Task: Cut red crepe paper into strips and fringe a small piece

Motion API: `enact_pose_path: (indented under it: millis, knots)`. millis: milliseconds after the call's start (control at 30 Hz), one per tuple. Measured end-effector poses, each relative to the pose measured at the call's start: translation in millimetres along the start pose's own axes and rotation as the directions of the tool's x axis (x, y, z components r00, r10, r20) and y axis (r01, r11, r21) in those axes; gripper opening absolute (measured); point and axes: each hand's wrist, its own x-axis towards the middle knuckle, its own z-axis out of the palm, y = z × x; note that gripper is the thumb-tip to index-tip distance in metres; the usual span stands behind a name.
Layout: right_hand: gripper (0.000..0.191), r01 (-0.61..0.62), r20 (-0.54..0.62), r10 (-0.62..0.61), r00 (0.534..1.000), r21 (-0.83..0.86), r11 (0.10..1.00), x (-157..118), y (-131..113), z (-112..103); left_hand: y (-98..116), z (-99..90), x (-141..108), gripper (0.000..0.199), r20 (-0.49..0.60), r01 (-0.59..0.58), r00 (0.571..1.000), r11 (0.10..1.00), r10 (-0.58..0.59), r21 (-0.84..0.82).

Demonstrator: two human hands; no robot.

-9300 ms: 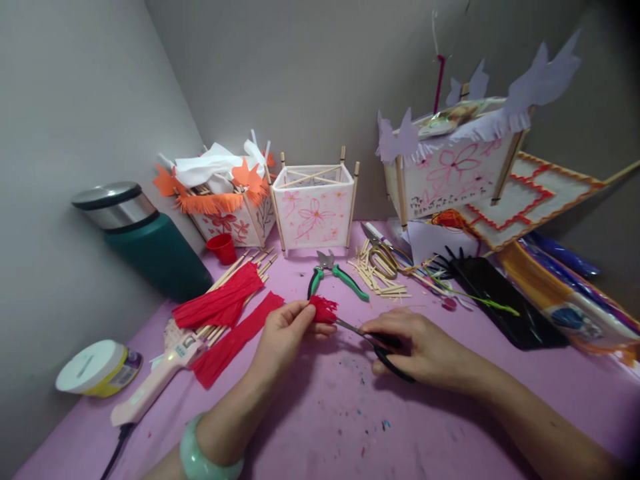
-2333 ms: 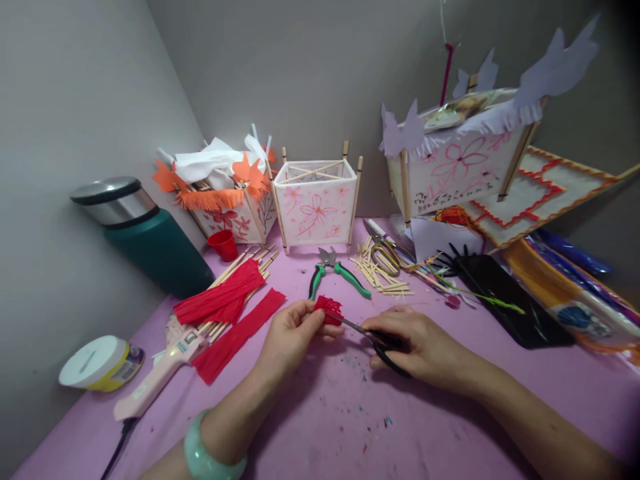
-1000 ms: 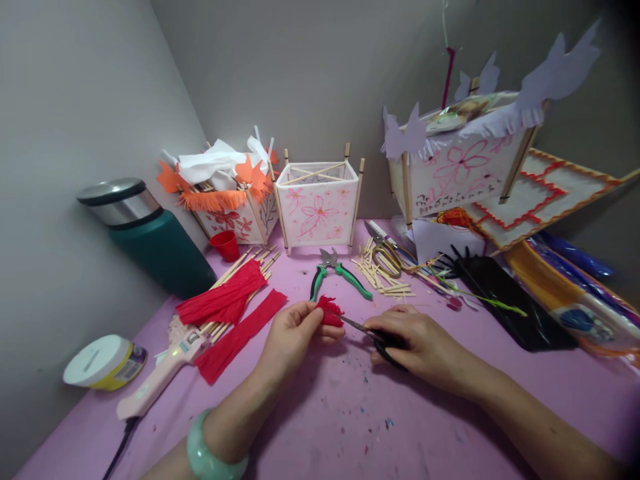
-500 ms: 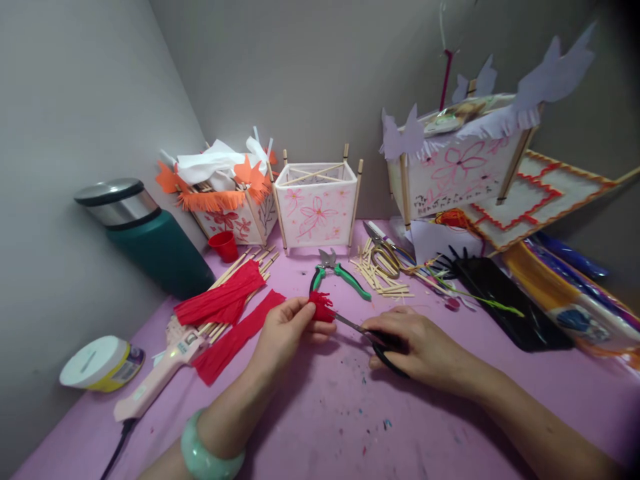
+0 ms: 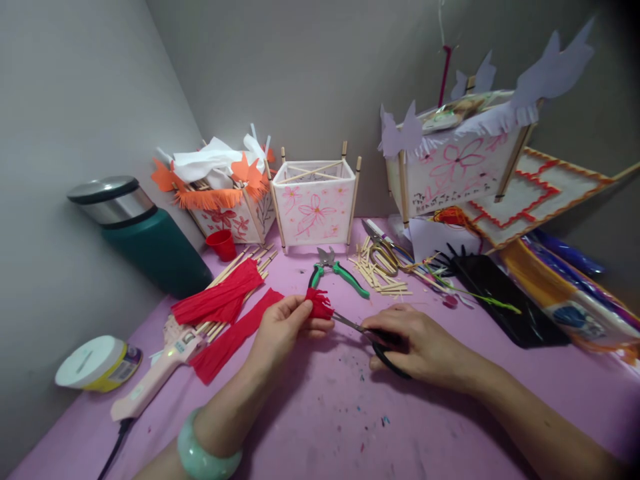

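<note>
My left hand (image 5: 287, 327) pinches a small folded piece of red crepe paper (image 5: 319, 305) between thumb and fingers. Its upper right edge is cut into a fringe. In my right hand (image 5: 415, 343) are black-handled scissors (image 5: 387, 350), their narrow blades pointing left and meeting the lower right edge of the red paper. Whether the blades are fully closed is hard to make out. Just beyond the paper lie green-handled pruning shears (image 5: 327, 270). Longer red crepe strips (image 5: 235, 340) lie to the left of my left hand, some over a bundle of thin wooden sticks (image 5: 263, 257).
A pink glue gun (image 5: 155, 380), a white-lidded tub (image 5: 97, 363) and a teal bottle (image 5: 150, 247) stand or lie at left. Behind are a white lantern frame (image 5: 315, 210) and decorated lanterns. Short stick pieces (image 5: 377, 270) and a black phone-like slab (image 5: 510, 303) lie at right.
The view has shifted slightly. The red paper's fringe is spread a little more, and the scissors stay at its edge. Both hands keep their hold.
</note>
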Motion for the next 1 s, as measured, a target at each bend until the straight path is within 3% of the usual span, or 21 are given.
enact_pose_path:
  millis: [1000]
  knots:
    - [0.015, 0.023, -0.022, -0.022, 1.0, 0.012, 1.0, 1, 2, 4, -15, -4.0, 9, 0.032, 0.02, -0.012, 1.0, 1.0, 0.012, -0.01]
